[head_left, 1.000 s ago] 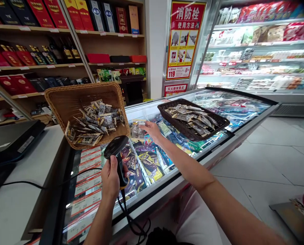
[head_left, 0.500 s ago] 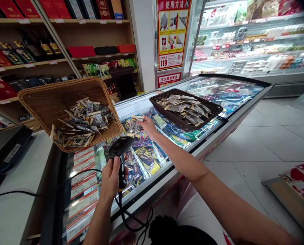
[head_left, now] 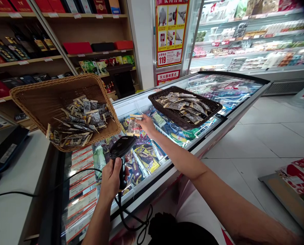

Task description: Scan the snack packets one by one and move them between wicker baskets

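Scanner (head_left: 121, 149) stands upright in my left hand (head_left: 111, 177), those fingers wrapped around its handle as I watch from afar. My right hand (head_left: 147, 125) pinches a small packet (head_left: 133, 127) by its edge, just left of the fingertips; a tan basket (head_left: 34, 97) sits farther left of them, a dark basket (head_left: 214, 109) to their right.
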Available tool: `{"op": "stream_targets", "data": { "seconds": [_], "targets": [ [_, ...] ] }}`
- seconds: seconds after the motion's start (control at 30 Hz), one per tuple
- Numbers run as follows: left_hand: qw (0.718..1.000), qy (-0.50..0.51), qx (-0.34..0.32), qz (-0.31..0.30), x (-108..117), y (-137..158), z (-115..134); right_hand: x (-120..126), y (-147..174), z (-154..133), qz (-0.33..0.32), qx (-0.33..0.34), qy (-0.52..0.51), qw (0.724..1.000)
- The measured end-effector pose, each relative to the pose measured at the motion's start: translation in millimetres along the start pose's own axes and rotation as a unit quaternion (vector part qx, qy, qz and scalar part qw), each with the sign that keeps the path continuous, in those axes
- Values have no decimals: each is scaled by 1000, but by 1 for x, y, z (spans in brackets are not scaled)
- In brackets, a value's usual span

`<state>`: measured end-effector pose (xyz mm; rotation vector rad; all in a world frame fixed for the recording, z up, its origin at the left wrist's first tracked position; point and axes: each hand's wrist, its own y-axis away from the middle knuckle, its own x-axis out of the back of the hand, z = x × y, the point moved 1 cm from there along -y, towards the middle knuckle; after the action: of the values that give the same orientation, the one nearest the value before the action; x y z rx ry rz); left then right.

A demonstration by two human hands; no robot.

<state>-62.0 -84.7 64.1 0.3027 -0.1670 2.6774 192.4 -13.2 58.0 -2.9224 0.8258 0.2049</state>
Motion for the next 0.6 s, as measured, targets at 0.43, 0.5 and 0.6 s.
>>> {"op": "stream_targets", "data": {
  "seconds": [0.43,0.5,0.6],
  "targets": [
    [1000,0,6,28,-9,8,14,3,1,-4,0,-17,15,1000],
    [999,9,10,32,-9,8,15,2,-2,-1,5,-18,1,1000],
    [998,33,16,46,-9,7,13,4,-9,0,10,-19,-24,999]
  ]
}}
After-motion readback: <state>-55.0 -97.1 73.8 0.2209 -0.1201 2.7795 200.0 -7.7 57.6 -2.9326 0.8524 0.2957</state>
